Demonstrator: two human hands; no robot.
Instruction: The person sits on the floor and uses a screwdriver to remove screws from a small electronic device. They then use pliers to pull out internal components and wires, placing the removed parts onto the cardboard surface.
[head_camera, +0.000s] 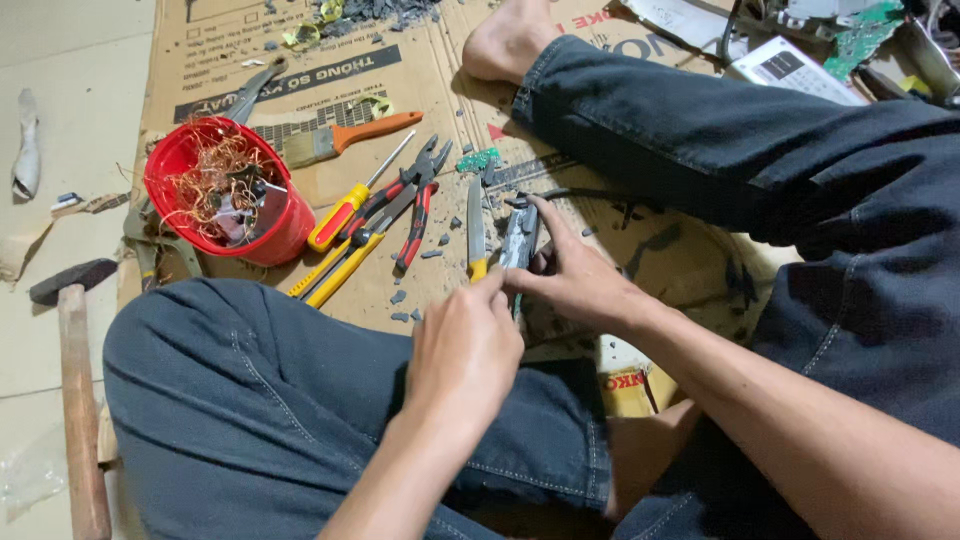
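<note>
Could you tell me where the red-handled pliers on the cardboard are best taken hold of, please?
Grip the red-handled pliers by the two handles, near their lower ends, coming from above on the knee side. The jaws point away, and screwdrivers crowd the left, so the right side is freer.

Hammer (80, 400) handle cut off at bottom edge; left hand (465, 350) hides screwdriver (476, 235) handle.

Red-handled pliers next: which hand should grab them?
Left, probably. The left hand is nearer the red-handled pliers, which lie on the cardboard on its side, and it only pinches the yellow-handled tool. The right hand is wrapped around the dark part, steadying it.
</note>
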